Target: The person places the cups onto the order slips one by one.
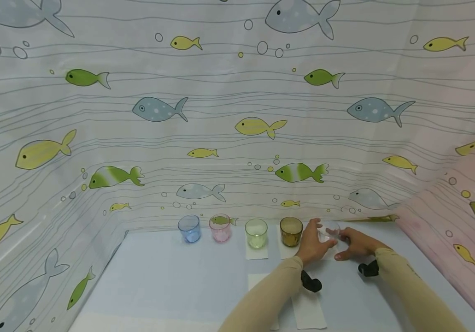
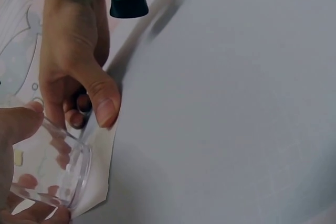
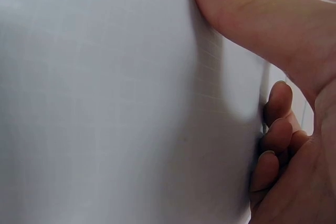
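A clear glass (image 1: pixel 328 236) stands between my two hands at the back right of the table. My left hand (image 1: pixel 313 246) grips it from the left; in the left wrist view its thumb and fingers lie around the tilted-looking glass (image 2: pixel 81 174). Beneath the glass shows a white paper piece (image 2: pixel 100 187). On the right side is my right hand (image 1: pixel 359 243), thumb and fingers apart. Its thumb (image 2: pixel 106 109) touches the paper's edge, and other fingers are bent. Whether its index finger touches the glass I cannot tell. The right wrist view shows the right hand (image 3: pixel 299 35) low over the table.
Left of my hands stand a brown glass (image 1: pixel 291 233), a green glass (image 1: pixel 256 234), a pink glass (image 1: pixel 220 229) and a blue glass (image 1: pixel 189 229). White paper lies under the green and brown ones. Another paper strip (image 1: pixel 309 313) lies nearer me. A fish-patterned curtain (image 1: pixel 229 101) encloses the table.
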Demonstrator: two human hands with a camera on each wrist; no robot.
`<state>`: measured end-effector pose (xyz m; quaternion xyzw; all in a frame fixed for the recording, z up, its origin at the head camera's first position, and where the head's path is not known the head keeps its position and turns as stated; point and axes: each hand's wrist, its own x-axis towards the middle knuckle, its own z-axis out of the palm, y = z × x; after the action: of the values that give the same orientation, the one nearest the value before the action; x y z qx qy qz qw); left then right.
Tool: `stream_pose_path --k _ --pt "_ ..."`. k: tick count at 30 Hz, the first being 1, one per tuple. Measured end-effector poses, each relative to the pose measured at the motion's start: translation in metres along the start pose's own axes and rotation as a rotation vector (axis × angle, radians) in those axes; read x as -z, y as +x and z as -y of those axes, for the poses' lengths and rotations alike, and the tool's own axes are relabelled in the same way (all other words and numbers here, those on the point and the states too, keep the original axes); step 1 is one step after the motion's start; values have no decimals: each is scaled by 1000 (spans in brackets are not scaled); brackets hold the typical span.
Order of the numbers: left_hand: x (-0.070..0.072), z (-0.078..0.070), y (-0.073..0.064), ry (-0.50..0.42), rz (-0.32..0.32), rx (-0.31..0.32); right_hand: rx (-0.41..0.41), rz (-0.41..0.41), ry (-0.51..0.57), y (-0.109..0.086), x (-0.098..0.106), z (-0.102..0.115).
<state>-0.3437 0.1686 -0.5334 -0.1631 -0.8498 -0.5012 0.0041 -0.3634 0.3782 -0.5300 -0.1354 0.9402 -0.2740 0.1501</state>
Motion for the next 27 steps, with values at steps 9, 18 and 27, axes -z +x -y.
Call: stream_pose_path --k 9,18,27 --pt "-2 1 -2 26 -19 11 55 5 20 -4 0 0" --pt "-2 -9 -11 -5 -68 24 144 -1 43 -3 -1 1" --pt "25 -52 -24 -23 -48 -168 77 12 4 -1 0 1"
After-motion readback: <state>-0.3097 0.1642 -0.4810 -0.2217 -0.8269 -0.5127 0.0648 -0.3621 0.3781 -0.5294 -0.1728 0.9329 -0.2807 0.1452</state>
